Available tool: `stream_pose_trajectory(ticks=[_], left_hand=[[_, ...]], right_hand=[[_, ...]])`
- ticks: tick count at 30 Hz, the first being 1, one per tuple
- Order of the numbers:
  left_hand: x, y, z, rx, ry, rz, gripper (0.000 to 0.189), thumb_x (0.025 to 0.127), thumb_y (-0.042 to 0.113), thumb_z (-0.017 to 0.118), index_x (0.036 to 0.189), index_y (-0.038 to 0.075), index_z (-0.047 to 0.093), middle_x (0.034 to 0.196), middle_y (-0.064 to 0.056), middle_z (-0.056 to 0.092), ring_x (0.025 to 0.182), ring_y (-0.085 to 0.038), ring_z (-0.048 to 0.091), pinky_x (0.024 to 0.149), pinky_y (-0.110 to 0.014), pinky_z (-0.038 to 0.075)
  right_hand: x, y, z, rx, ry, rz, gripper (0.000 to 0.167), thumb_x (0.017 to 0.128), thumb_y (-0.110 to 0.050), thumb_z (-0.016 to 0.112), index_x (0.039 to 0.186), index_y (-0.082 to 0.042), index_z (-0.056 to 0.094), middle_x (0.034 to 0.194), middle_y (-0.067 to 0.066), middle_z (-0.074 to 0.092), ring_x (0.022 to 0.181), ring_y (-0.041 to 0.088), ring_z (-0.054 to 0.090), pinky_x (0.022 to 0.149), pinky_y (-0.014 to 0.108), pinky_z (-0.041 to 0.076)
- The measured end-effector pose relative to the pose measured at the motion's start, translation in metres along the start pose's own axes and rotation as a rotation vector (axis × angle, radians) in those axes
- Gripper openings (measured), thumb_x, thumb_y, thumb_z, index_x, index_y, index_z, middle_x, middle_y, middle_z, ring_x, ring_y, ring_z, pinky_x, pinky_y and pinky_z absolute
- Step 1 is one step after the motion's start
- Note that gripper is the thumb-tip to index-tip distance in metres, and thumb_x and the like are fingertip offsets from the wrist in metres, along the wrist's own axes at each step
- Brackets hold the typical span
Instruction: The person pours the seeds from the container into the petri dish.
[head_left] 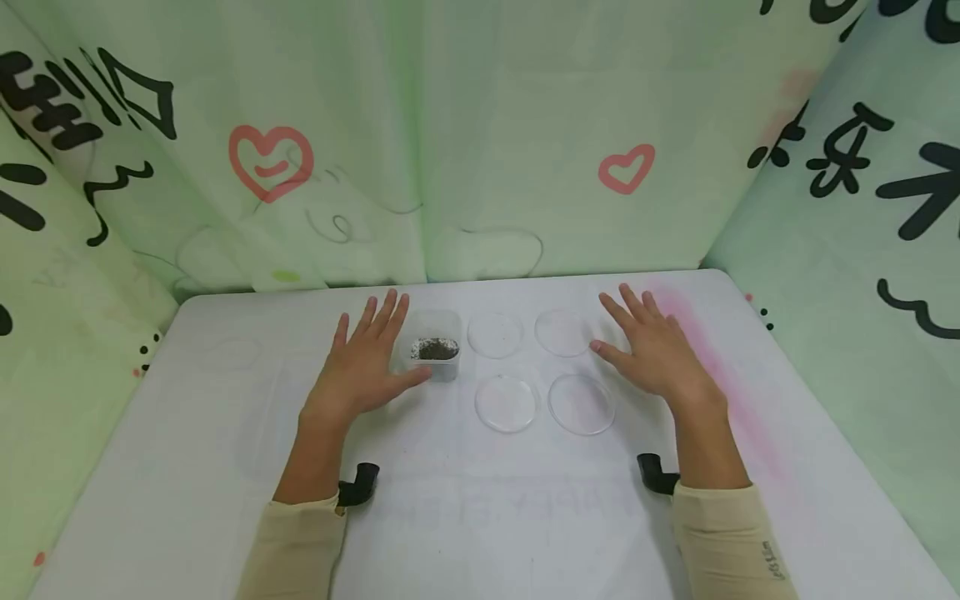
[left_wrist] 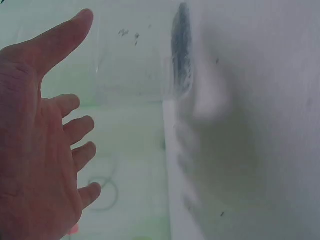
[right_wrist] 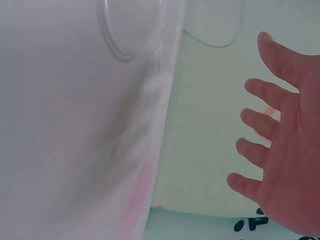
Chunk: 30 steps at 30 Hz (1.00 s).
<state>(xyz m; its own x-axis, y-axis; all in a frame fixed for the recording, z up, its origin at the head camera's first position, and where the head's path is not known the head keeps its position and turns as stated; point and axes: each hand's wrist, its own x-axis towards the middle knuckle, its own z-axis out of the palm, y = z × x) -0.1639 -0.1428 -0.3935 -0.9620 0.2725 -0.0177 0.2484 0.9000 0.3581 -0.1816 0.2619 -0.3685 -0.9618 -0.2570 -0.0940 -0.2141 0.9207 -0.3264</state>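
My left hand [head_left: 363,362] is spread with straight fingers beside a clear plastic container [head_left: 442,325], which has dark grains [head_left: 435,350] at its bottom. In the left wrist view the left hand [left_wrist: 40,135] holds nothing, and the container [left_wrist: 132,55] stands apart from it. On the other side, my right hand [head_left: 656,350] is spread too, nearest to a clear round dish [head_left: 562,333]. Its palm [right_wrist: 295,150] is bare in the right wrist view. Three more clear round dishes lie close by: one at the back [head_left: 496,335] and two in front, left dish [head_left: 507,403] and right dish [head_left: 582,404].
A white table [head_left: 525,517] bears everything, with a pink stain [head_left: 720,375] at its right. Pale green curtains [head_left: 480,167] with red hearts and black marks hang behind and at both sides. Black mounts [head_left: 360,485] sit at both wrists.
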Motion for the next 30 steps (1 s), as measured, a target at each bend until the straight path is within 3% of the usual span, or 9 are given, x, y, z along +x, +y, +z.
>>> stream_pose_trajectory(ticks=[6,14,18,24,30], left_hand=[[0.01,0.008,0.014,-0.042,0.005,0.068,0.115,0.09,0.06,0.072,0.169,0.023,-0.002,0.177,-0.002,0.002,0.164,-0.029,0.004,0.13,-0.059,0.001],[0.018,0.005,0.018,-0.086,-0.004,0.068,0.118,0.089,0.052,0.079,0.169,0.02,-0.002,0.177,-0.007,0.007,0.163,-0.032,0.012,0.129,-0.061,0.008],[0.021,0.002,0.02,-0.12,-0.007,0.075,0.117,0.089,0.044,0.082,0.169,0.019,0.001,0.176,-0.01,0.009,0.16,-0.034,0.022,0.128,-0.062,0.015],[0.025,0.003,0.025,-0.223,-0.016,0.053,0.114,0.089,0.032,0.084,0.169,0.021,0.004,0.175,-0.013,0.012,0.145,-0.05,0.043,0.119,-0.065,0.034],[0.028,0.003,0.029,-0.321,-0.006,0.042,0.115,0.087,0.025,0.086,0.169,0.021,0.006,0.17,-0.01,0.02,0.141,-0.04,0.05,0.115,-0.055,0.043]], right_hand=[[0.004,-0.006,0.006,-0.01,0.0,-0.037,0.077,0.105,-0.043,0.058,0.167,-0.015,0.021,0.175,0.018,0.007,0.16,0.049,0.001,0.124,0.072,0.006],[0.011,-0.019,0.013,-0.003,0.002,-0.084,0.076,0.105,-0.039,0.059,0.167,-0.016,0.023,0.175,0.016,0.009,0.16,0.047,0.003,0.124,0.071,0.007],[0.017,-0.025,0.015,0.011,0.018,-0.103,0.075,0.105,-0.039,0.059,0.167,-0.016,0.025,0.175,0.016,0.01,0.161,0.045,0.004,0.125,0.07,0.007],[0.031,-0.036,0.021,0.092,0.053,-0.141,0.072,0.104,-0.035,0.062,0.165,-0.015,0.029,0.174,0.016,0.019,0.158,0.044,0.021,0.123,0.067,0.022],[0.045,-0.049,0.026,0.149,0.035,-0.139,0.074,0.102,-0.031,0.066,0.165,-0.016,0.03,0.174,0.012,0.019,0.158,0.041,0.023,0.123,0.064,0.028]])
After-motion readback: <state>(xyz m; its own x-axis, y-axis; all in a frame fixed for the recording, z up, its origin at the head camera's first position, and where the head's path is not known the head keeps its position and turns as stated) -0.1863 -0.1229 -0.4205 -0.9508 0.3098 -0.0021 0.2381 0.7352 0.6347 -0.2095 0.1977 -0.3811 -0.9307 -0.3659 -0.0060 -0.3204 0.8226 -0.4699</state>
